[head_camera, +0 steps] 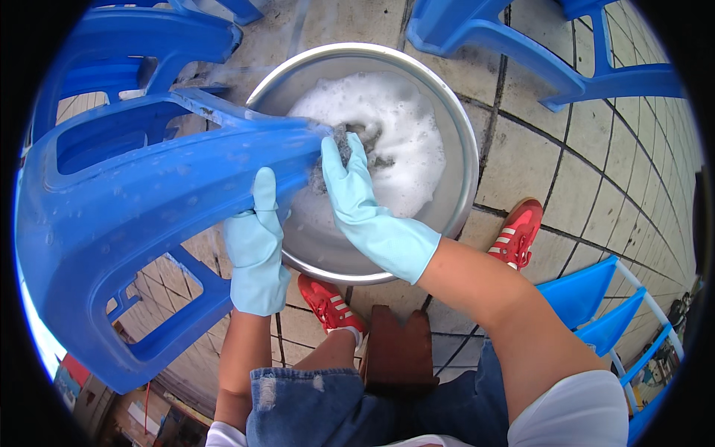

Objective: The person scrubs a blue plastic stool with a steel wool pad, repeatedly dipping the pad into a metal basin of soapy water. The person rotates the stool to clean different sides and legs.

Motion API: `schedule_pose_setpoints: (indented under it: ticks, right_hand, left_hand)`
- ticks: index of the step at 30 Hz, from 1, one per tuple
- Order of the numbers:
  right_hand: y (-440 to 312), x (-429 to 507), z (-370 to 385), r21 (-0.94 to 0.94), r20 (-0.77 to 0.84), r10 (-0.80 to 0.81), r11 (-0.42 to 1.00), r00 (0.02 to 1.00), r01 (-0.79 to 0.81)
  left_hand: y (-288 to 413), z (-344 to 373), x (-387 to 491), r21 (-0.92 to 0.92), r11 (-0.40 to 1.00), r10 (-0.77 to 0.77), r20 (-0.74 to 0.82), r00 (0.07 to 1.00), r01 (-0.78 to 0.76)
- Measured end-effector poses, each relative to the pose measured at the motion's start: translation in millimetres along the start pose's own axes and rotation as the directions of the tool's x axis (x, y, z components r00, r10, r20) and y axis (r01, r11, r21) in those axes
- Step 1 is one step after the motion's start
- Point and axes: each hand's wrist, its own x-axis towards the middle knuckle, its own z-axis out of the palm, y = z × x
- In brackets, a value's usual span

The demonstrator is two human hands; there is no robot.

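A blue plastic stool lies tilted on its side at the left, wet with drops, one leg end reaching over a round metal basin. White suds float in the basin's water. My left hand, in a light blue rubber glove, grips the lower edge of that stool, thumb up along its side. My right hand, gloved alike, presses a grey scouring pad against the leg end above the suds. The pad is partly hidden behind the fingers.
More blue plastic stools stand at the upper left and upper right. A brown wooden stool is between my legs. My red shoes rest on the tiled floor around the basin. A blue rack with white tubes stands at the lower right.
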Motion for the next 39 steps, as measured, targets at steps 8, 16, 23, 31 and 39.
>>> schedule_pose_setpoints:
  ticks: [8,16,23,31,39]
  right_hand:
    - [-49.6,7.6,11.4,0.581,0.264,0.529,0.580,0.807,-0.570]
    - [-123.6,-55.4,31.5,0.393,0.020,0.525,0.779,0.851,-0.489]
    - [-54.9,-31.1,55.3,0.435,-0.236,0.136,0.900,0.962,-0.020]
    - [-59.1,-9.4,27.8,0.224,-0.015,0.115,0.969,0.993,-0.109]
    - [17.2,79.4,-54.8,-0.693,0.329,-0.661,0.317,0.675,0.648]
  left_hand:
    - [-6.7,-7.1,-14.5,0.049,0.969,0.249,-0.172,0.953,-0.244]
    - [-3.0,-17.6,-10.8,0.110,0.973,0.224,-0.281,0.933,-0.201]
    - [-9.3,-16.6,-14.8,0.014,0.937,0.346,-0.197,0.917,-0.350]
    - [-0.3,-26.3,-14.5,0.035,0.999,0.026,-0.166,0.986,-0.020]
    - [12.8,-59.4,-4.9,0.171,0.984,0.072,-0.176,0.982,-0.041]
